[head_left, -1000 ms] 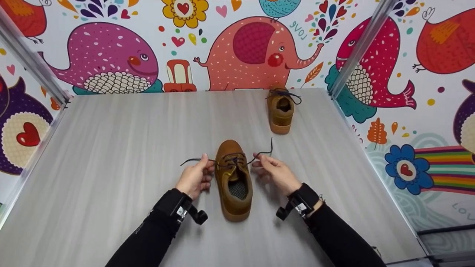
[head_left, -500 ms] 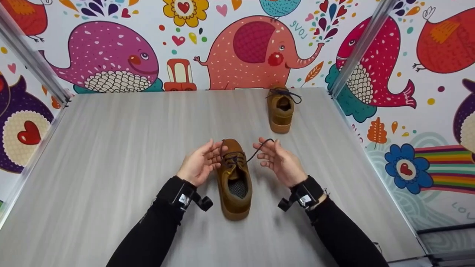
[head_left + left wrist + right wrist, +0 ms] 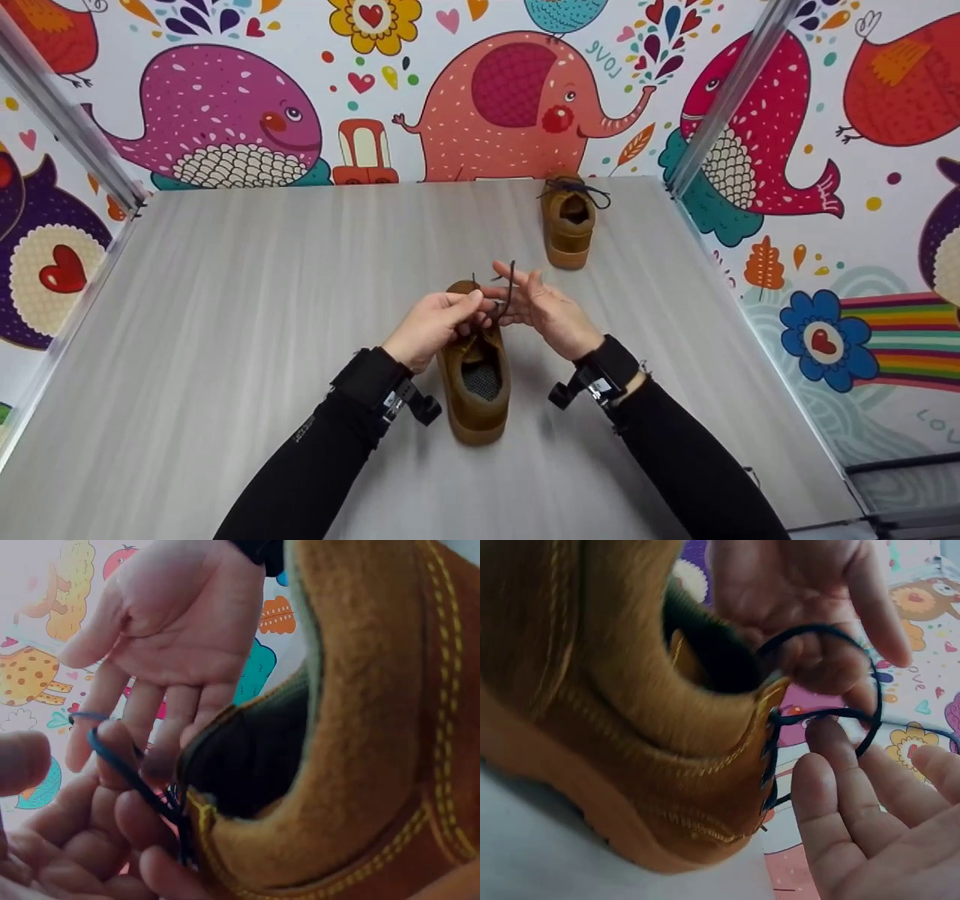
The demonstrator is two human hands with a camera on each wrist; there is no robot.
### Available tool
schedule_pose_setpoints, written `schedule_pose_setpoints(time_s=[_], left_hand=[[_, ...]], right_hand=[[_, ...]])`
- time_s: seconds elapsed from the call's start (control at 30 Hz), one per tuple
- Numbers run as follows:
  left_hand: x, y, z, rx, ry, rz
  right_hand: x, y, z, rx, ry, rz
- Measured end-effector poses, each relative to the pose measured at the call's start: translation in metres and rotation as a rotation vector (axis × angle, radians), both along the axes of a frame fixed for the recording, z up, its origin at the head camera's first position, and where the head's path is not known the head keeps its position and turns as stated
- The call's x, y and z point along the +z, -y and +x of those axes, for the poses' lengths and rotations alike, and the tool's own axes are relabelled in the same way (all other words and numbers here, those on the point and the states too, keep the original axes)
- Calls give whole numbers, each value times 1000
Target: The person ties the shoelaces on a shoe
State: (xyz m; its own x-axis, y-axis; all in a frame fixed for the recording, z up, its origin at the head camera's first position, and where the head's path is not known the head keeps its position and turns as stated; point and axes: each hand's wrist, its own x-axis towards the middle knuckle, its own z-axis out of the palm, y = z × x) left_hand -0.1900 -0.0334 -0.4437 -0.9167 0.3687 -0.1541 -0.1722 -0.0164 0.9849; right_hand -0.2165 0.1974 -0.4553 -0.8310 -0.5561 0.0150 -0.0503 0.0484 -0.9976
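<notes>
A tan-brown lace-up shoe (image 3: 478,420) lies with its toe pointing away from me. My left hand (image 3: 431,326) is over its laced front, fingers curled at the dark shoelace (image 3: 124,769). The left thumb stands apart from those fingers in the left wrist view. On the other side, my right hand (image 3: 559,315) has its fingers extended toward the left hand and its thumb raised. One lace end rises in front of the right fingers. In the right wrist view, the shoelace (image 3: 877,690) makes a loop between both hands, above the right fingertips (image 3: 815,780).
A matching brown shoe (image 3: 568,240), its lace tied in a bow, stands toward the back right of the pale wood-grain table (image 3: 300,262). Printed cartoon panels (image 3: 495,105) wall in the back and sides, with metal posts (image 3: 720,112) at the corners.
Both hands have come together over the shoe's front from either side of it. The laces, earlier spread outward, now cross between the hands. The shoe stays in place.
</notes>
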Motion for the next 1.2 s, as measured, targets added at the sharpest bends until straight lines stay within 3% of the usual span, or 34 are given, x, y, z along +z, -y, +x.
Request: schedule_pose_setpoints(time_s=[0.13,0.23,0.33,0.4,0.47,0.53,0.67,0.8,0.97,1.1,1.2], left_hand=[[-2,4,-1,-5,8,28],[-4,7,-1,-24,14,40],[-6,8,-2,-39,-1,37],[-6,8,-1,-37,-15,30],[-7,7,-1,-25,-30,15],[-7,7,0,-12,-41,0],[-8,7,3,16,-68,-17],[-8,6,7,24,-130,-60],[-4,1,11,15,-253,-205],[-4,-3,13,49,-352,-361],[-6,-4,14,78,-394,-424]], right_hand=[[2,-3,-1,24,-166,145],[9,-5,0,45,-396,356],[19,-6,3,16,-612,583],[25,-7,4,-25,-679,683],[30,-8,3,-64,-614,688],[31,-11,3,-91,-448,612],[27,-15,1,-144,-10,281],[21,-13,5,-191,236,-14],[16,-5,11,-178,354,-238],[20,-2,16,-128,361,-298],[25,0,18,-109,354,-310]])
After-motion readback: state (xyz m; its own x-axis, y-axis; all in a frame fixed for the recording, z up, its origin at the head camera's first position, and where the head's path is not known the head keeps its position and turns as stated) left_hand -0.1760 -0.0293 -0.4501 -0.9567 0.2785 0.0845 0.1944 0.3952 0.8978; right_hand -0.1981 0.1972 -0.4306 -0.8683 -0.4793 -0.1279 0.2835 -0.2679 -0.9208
